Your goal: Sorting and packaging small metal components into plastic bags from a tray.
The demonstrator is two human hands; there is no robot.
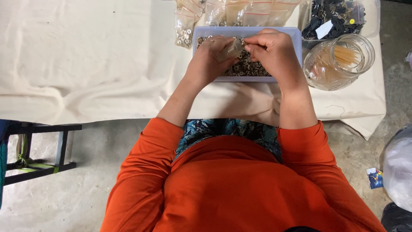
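Both hands meet over the tray, a pale rectangular tub full of small silvery rings; between them is a small clear bag, crumpled and see-through, pinched at one side by the left hand and at the other by the right hand, fingers clenched on it; the surface wears a cream cloth, bare concrete floor below; behind the tray a row of clear packets with red strips; a glass jar of thin sticks stands right; a tub of dark parts sits above it.
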